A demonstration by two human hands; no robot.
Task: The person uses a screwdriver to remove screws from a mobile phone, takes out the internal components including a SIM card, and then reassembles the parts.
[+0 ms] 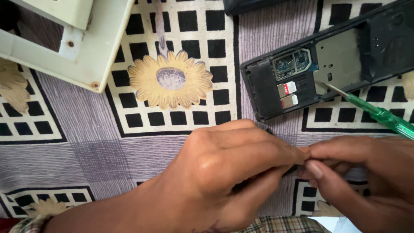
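Opened dark phone (327, 64) w/ back cover off is lying just beyond the hands, up & to the right, circuit board and card slots showing. Green-handled screwdriver (379, 115) is resting its tip on it. Cream plastic casing (82, 56) is sitting far up-left. Patterned cloth (86, 129) w/ black squares & a yellow flower is spreading underneath everything.

- Patterned cloth (86, 142) spread beneath the fingers: grey stripes, black squares on cream, a tan sunflower print (170, 80) above them.
- Cream plastic casing (82, 43) lying far upper left.
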